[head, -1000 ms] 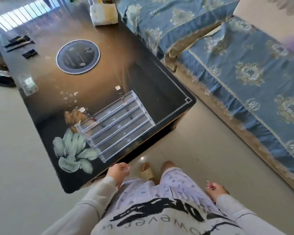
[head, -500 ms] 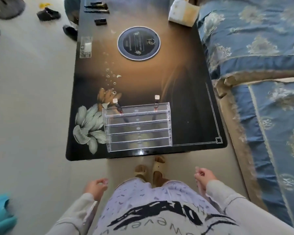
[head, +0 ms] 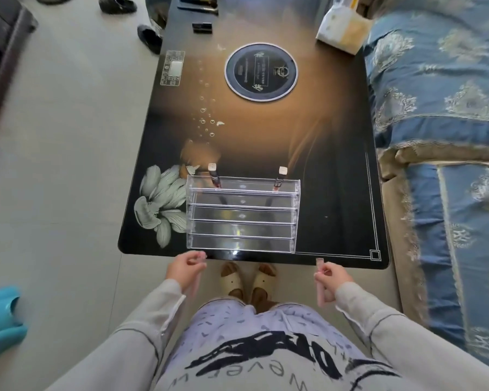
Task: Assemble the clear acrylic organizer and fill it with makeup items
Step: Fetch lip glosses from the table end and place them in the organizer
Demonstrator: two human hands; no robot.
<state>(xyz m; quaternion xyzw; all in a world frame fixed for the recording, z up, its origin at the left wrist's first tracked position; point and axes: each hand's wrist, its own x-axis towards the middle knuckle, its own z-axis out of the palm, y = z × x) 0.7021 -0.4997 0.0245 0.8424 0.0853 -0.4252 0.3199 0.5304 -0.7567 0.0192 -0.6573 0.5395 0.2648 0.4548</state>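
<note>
A clear acrylic organizer [head: 242, 215] with several stepped tiers stands at the near edge of the dark glossy table [head: 336, 193]. Two lip gloss tubes stand in its back tier, one at the left [head: 213, 176] and one at the right [head: 279, 179]. My left hand [head: 184, 268] grips a pinkish tube [head: 196, 280] just in front of the table edge. My right hand [head: 332, 277] grips another pinkish tube [head: 321, 289] with a square cap, below the table's near right side. More dark makeup items [head: 201, 27] lie at the table's far end.
A round black panel [head: 261, 71] is set in the table's middle and a small control panel [head: 172, 67] at its left edge. A tissue pack [head: 342, 26] sits far right. A blue patterned sofa [head: 446, 108] runs along the right. Slippers [head: 148, 38] lie on the floor, far left.
The view has swung round to face the table squarely. Both hands have risen from beside my legs toward the table's near edge, each holding a tube.
</note>
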